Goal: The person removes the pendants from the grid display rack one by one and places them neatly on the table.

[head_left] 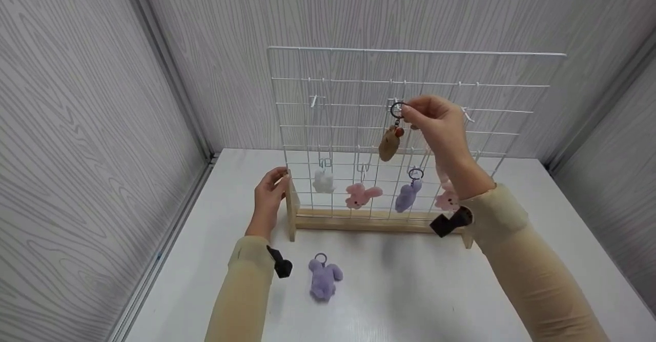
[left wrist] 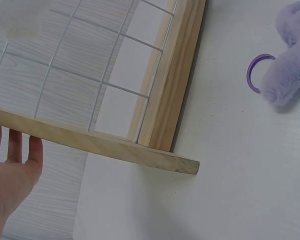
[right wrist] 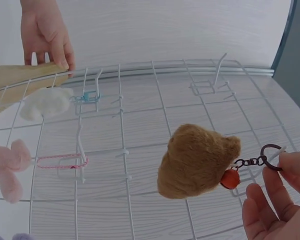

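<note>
My right hand point(head_left: 438, 121) pinches the dark ring point(right wrist: 271, 157) of a brown plush keychain point(right wrist: 192, 162). A short chain and a red bell point(right wrist: 230, 178) join the ring to the plush, which hangs in front of the white wire grid rack point(head_left: 338, 126). The tip of a white hook shows right at the ring in the right wrist view. My left hand point(head_left: 269, 193) grips the wooden side post point(left wrist: 90, 141) of the rack at its left end, thumb and fingers around its edge. A purple plush keychain point(head_left: 323, 280) lies on the table before the rack.
Lower hooks carry a white plush point(head_left: 323, 182), a pink plush point(head_left: 361, 196), a purple plush point(head_left: 407, 197) and another pink plush point(head_left: 447, 200), partly behind my right arm. An upper-left hook point(head_left: 314, 101) holds nothing. Wood-grain panels point(head_left: 92, 126) enclose the white table point(head_left: 205, 260).
</note>
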Demonstrator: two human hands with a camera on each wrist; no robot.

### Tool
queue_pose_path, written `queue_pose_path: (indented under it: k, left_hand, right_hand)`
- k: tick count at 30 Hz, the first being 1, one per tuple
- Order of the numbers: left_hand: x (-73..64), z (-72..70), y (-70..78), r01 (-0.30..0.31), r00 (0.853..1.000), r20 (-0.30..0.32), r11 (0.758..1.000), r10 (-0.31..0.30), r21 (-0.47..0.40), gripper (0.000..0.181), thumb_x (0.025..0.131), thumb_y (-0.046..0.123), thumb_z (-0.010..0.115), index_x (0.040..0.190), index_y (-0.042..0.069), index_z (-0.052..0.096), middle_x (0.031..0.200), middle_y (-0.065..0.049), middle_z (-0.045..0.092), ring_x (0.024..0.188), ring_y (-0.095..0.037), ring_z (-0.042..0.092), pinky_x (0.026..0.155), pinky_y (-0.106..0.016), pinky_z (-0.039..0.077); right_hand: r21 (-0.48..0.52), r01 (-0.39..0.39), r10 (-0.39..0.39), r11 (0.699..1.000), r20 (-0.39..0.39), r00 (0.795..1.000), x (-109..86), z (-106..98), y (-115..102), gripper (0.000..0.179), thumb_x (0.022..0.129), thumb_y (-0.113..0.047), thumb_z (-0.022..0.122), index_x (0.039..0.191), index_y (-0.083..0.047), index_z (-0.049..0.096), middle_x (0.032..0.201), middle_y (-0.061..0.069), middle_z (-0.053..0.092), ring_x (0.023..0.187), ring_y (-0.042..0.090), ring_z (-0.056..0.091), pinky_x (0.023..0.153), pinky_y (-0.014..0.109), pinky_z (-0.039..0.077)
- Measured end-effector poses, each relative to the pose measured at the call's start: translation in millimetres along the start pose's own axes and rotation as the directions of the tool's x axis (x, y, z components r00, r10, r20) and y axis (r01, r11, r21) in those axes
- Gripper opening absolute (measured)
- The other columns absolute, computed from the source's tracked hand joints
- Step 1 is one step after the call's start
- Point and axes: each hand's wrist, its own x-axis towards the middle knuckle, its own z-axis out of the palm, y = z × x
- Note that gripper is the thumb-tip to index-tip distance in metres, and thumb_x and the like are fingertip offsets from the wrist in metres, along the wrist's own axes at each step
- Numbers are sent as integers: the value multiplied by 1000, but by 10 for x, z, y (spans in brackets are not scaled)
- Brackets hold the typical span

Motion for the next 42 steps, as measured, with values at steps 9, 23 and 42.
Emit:
queue_pose_path:
  k: [9,23,42]
  left_hand:
    - [-9,-10,-19,-12,1000,13,1000,12,-1,33,91,21,61,123,13,56,125,-2,54,115,-14,51,93,-36,43]
    - [-10,-8,-37,-27,999,21,1000,27,-3,31,92,19,61,122,12,56,123,-2,54,115,-13,51,92,-35,43]
    - [-102,16,121,18,999,31,1000,-17,-9,34,93,18,59,125,9,54,130,-9,50,117,-18,50,95,-36,42]
  right_hand:
    - [-12,78,-78,997,19,997,-104,-13,28,22,84,-15,71,90,6,68,79,7,65,76,20,59,71,30,49]
    - [111,35,-37,993,16,999,-277,-67,129,20,81,-7,73,87,10,66,75,6,66,72,18,60,67,30,50]
    - [118,28,-33,993,43,999,-721,-13,573,19,83,-6,71,91,11,66,82,9,66,76,19,61,72,27,52]
